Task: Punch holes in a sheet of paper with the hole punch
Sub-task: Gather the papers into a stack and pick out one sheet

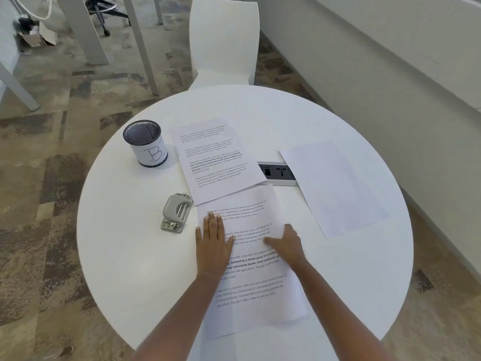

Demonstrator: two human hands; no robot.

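Note:
A printed sheet of paper (pixel 256 287) lies on the round white table (pixel 135 269), near its front edge. My left hand (pixel 212 243) rests flat on the sheet's left part, fingers straight and close together. My right hand (pixel 285 244) presses on the sheet's right edge, where the paper curls up a little. A grey metal hole punch (pixel 177 212) stands on the table just left of the sheet, a short way from my left hand. Neither hand touches the punch.
A second printed sheet (pixel 213 157) lies behind the first, and a blank sheet (pixel 335 188) at the right. A socket panel (pixel 277 171) sits between them. A mesh pen cup (pixel 145 143) marked "B" stands back left. A white chair (pixel 223 40) faces the far edge.

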